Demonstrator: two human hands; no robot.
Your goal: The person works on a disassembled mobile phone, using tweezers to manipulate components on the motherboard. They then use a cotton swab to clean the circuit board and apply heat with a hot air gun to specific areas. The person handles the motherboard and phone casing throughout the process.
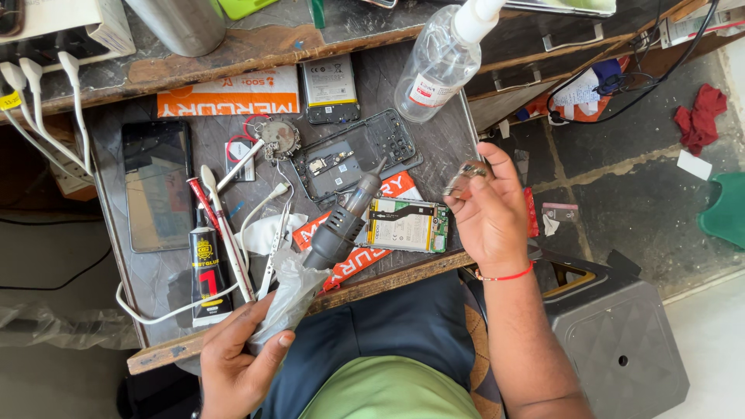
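A: What is the left hand (237,358) holding?

B: It is wrapped around the handle of a hot air tool (330,233). The handle has a clear plastic bag (283,299) around it. The tool is dark grey with a thin metal tip. It leans over the near edge of the grey tray (462,128), and the tip points up at the open phone frame (358,155).

A: And the right hand (487,209)?

B: It is lifted just past the right side of the tray. The fingers are curled, and the fingertips pinch a small shiny thing (463,177). It is too blurry to say what it is. There is a red thread band (506,275) on that wrist.

A: What is near the tool?

B: A phone with its back off (407,225) lies just right of the tool, between the two hands. You can see its battery and green board. It lies on an orange paper strip (353,260).

A: What else is on the tray?

B: A loose battery (330,87) is at the far side, next to an orange box (229,95). A clear spray bottle (442,58) stands at the far right corner. On the left lies a dark phone screen (157,185). Near it are a black glue tube (208,275), a white toothbrush (225,229) and a white cable (252,217).

A: And off the tray?

B: A grey plastic stool (621,341) is on the floor at the right, and a red rag (700,116) lies farther away.
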